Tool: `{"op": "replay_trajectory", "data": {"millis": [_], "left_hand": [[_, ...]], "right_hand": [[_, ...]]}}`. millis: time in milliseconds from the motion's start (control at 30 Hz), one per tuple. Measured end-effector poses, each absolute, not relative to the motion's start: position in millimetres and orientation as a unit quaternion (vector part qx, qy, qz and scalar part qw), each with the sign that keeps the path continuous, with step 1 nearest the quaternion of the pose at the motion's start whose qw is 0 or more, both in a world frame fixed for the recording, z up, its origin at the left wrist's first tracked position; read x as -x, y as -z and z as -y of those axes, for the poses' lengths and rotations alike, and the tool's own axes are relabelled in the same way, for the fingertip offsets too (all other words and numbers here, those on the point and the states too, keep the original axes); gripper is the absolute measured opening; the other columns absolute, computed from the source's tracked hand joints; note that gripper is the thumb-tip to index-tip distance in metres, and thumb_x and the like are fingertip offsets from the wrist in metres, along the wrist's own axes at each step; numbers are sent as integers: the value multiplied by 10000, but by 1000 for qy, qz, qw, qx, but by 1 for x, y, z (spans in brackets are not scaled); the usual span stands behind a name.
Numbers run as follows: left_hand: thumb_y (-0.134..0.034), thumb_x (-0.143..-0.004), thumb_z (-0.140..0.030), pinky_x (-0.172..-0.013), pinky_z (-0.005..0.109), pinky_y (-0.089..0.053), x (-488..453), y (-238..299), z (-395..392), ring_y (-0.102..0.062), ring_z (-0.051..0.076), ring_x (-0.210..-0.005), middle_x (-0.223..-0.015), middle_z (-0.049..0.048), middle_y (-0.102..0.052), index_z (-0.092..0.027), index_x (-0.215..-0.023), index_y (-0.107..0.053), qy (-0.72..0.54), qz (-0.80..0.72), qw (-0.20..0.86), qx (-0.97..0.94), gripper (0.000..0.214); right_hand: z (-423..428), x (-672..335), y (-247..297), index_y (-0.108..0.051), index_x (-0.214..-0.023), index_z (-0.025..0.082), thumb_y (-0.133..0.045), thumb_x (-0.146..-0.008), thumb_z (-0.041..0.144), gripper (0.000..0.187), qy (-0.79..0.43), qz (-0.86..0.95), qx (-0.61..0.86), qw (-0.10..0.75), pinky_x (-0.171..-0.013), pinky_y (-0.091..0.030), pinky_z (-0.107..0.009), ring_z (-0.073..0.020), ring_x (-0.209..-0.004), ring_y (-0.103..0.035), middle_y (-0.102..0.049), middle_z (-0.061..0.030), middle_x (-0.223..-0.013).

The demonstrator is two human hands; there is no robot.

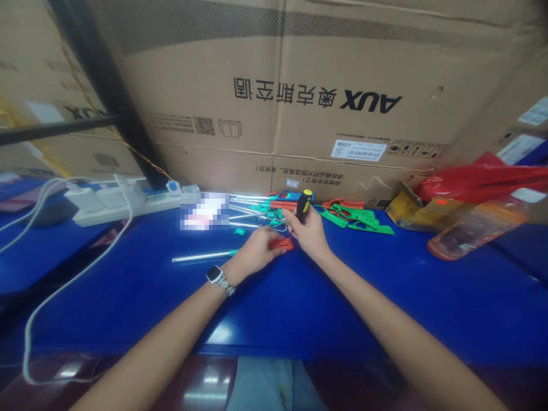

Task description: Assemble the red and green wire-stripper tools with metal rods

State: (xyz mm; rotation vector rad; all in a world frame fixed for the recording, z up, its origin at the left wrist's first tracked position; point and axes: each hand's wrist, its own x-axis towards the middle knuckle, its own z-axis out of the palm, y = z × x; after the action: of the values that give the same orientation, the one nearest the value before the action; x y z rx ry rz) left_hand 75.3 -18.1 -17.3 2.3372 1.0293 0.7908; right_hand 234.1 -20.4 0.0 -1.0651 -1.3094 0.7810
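My left hand (257, 251) is closed around an orange plastic handle (283, 244), whose end shows past the fingers. On the other side of that hand a thin metal tube (201, 256) with a green collar points left; whether it joins the handle is hidden. My right hand (309, 233) grips a screwdriver (304, 204) by its black and yellow grip, held upright close to the orange handle. Its tip cannot be made out. Just beyond both hands lies a pile of metal tubes (248, 200) with green ends, and a small green piece (240, 232) rests nearby.
Green and orange plastic parts (357, 217) lie to the right. Farther right are a small open carton (406, 211), a red bag (479, 177) and a tilted bottle (475, 231). A power strip (115, 206) with a white cable sits left. A large cardboard box (274, 63) stands behind the blue table (265, 308).
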Motion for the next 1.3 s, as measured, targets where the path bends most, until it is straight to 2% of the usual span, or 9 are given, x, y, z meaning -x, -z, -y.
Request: {"op": "replay_trajectory", "data": {"millis": [167, 300, 433, 533, 667, 833, 933, 1100, 1300], "left_hand": [[-723, -812, -268, -750, 344, -515, -75, 15, 19, -629, 219, -769, -886, 74, -692, -195, -963, -768, -277, -394, 210, -851, 173], [-719, -818, -273, -766, 348, -518, -75, 14, 19, -639, 224, -782, -916, 78, -692, -203, -1002, -769, -271, -394, 207, -853, 203], [-716, -819, -283, -803, 372, -518, -74, 19, 16, -650, 243, -837, -967, 86, -695, -206, -1012, -766, -276, -392, 213, -851, 214], [-710, -821, -265, -816, 373, -514, -74, 21, 15, -651, 244, -845, -957, 81, -701, -205, -985, -765, -284, -382, 221, -851, 183], [-703, -834, -272, -778, 357, -511, -74, 18, 16, -636, 229, -797, -903, 74, -690, -192, -969, -764, -276, -380, 216, -856, 169], [-694, -859, -266, -830, 358, -500, -75, 17, 16, -634, 232, -863, -957, 75, -687, -194, -1055, -754, -255, -383, 215, -861, 217], [-705, -856, -278, -841, 369, -500, -75, 18, 16, -634, 244, -877, -954, 78, -675, -205, -1076, -758, -249, -398, 217, -856, 237], [-702, -860, -274, -848, 368, -507, -75, 18, 17, -644, 240, -879, -978, 84, -678, -190, -1078, -757, -247, -405, 226, -851, 240], [-703, -853, -291, -837, 383, -517, -75, 19, 14, -651, 254, -887, -985, 83, -689, -193, -1028, -765, -244, -401, 207, -858, 209]], "right_hand": [[24, -244, 2, -596, -1108, 227, -536, -873, 637, 476, -418, 591, 395, 565, -501, -455, -244, -109, -565, -533, -603, 23, -748], [26, -252, -3, -683, -949, 185, -686, -799, 559, 404, -415, 602, 398, 553, -575, -520, -295, -143, -608, -601, -679, -20, -757], [22, -246, -8, -647, -810, 194, -790, -717, 475, 329, -383, 593, 412, 577, -580, -530, -317, -175, -604, -642, -682, -10, -681], [20, -238, -7, -594, -835, 212, -803, -708, 467, 354, -378, 581, 417, 588, -525, -512, -300, -172, -559, -646, -695, -2, -700], [23, -236, -1, -568, -897, 222, -743, -767, 522, 371, -389, 571, 431, 580, -424, -469, -254, -136, -464, -583, -633, 37, -612], [28, -249, 3, -595, -933, 210, -609, -847, 605, 404, -430, 594, 382, 562, -561, -565, -284, -142, -636, -641, -663, -4, -771], [27, -255, 1, -619, -897, 203, -682, -799, 577, 391, -428, 595, 385, 561, -580, -566, -306, -178, -693, -675, -683, -22, -794], [24, -251, -4, -554, -774, 226, -817, -669, 507, 399, -404, 578, 411, 578, -491, -509, -289, -195, -634, -674, -637, 18, -687], [27, -245, -2, -553, -795, 222, -819, -677, 479, 388, -370, 567, 429, 599, -558, -529, -309, -191, -618, -667, -628, 24, -669]]}}
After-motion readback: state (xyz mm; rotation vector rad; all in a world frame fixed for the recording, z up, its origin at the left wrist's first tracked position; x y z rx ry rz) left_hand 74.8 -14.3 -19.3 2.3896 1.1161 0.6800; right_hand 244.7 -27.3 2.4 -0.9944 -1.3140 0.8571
